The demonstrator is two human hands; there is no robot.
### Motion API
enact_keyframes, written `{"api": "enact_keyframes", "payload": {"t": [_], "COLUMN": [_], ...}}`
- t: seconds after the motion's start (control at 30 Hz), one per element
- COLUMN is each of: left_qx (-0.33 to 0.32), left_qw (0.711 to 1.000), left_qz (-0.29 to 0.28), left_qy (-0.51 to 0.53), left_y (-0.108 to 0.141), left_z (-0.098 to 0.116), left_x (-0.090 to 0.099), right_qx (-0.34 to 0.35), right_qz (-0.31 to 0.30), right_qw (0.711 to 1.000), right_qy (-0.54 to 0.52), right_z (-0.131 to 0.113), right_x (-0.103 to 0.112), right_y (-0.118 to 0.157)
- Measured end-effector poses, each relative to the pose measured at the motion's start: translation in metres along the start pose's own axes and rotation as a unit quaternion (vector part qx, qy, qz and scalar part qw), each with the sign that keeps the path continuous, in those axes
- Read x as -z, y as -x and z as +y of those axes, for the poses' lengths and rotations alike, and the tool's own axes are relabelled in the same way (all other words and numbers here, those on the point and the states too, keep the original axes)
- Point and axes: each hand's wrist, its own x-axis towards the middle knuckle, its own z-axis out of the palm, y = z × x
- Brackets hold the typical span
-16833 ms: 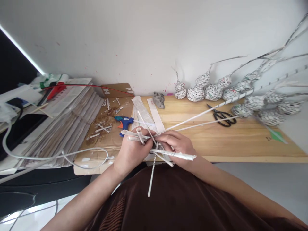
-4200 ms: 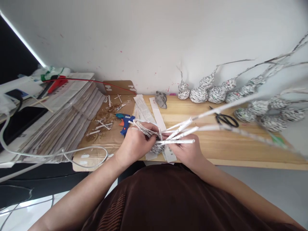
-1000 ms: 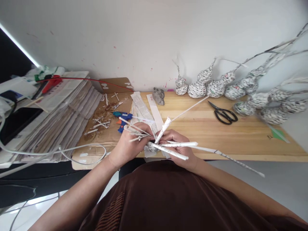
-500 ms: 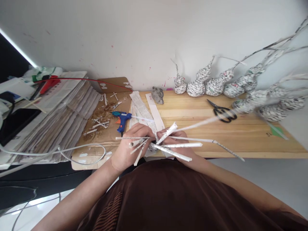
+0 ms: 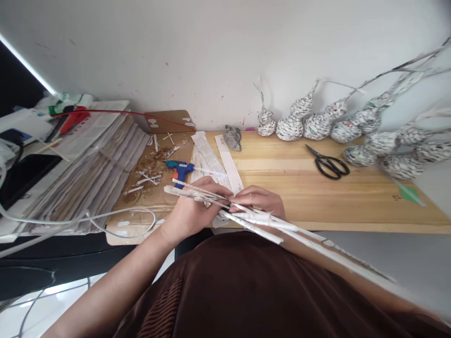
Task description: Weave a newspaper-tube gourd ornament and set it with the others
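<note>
Pale wood planks (image 5: 275, 159) against a red-speckled white wall (image 5: 207, 56) make up our workspace, with woven gourd shapes (image 5: 289, 127) lined up at the back right, most of them tapering to thin tails. Our own woven paper piece (image 5: 222, 216) is way behind those, we'd say — it's low in front of us near the table's front edge, mostly hidden by our hands. What we can see is a bit of tight weave at the bottom, so some of the body looks done, but the paper tubes (image 5: 259, 231) sprout loose both ways and there's no narrow neck or tail showing, so we'd call it partway at best. Our left hand (image 5: 192, 216) is curled round the left side of the piece, thumb pointing inward, fingers closed on the weave and tube bases. Our right hand (image 5: 262, 199) comes in from the other side, knuckles up, fingers bent and pinching near the crossing — can't tell exactly which strand they've got. Both wrists angle inward, forearms making a wide V.
</note>
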Motion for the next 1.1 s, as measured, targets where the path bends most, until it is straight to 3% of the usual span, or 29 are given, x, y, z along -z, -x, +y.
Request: {"api": "enact_keyframes", "payload": {"t": [0.17, 0.33, 0.53, 0.73, 0.9, 1.1], "left_qx": [0.005, 0.068, 0.048, 0.052, 0.064, 0.050], "left_qw": [1.000, 0.991, 0.986, 0.983, 0.987, 0.989], "left_qz": [0.024, 0.111, 0.124, 0.149, 0.115, 0.129], "left_qy": [-0.017, -0.043, -0.098, -0.090, -0.088, -0.042], "left_y": [-0.004, 0.002, 0.007, 0.014, 0.017, 0.013], "left_z": [0.003, 0.004, 0.005, 0.003, -0.001, 0.003], "left_x": [0.001, -0.003, -0.005, -0.006, -0.009, -0.010], "right_qx": [-0.142, -0.205, -0.132, -0.050, -0.024, -0.003], "right_qz": [0.082, 0.071, 0.066, -0.010, -0.056, 0.005], "right_qw": [0.981, 0.967, 0.986, 0.998, 0.993, 0.985], "right_qy": [-0.099, -0.133, -0.071, 0.030, 0.096, 0.173], "right_z": [0.008, 0.005, -0.002, -0.002, -0.007, -0.015], "right_x": [-0.008, -0.012, -0.012, -0.009, -0.003, -0.008], "right_y": [-0.002, -0.012, -0.020, -0.021, -0.027, -0.019]}}
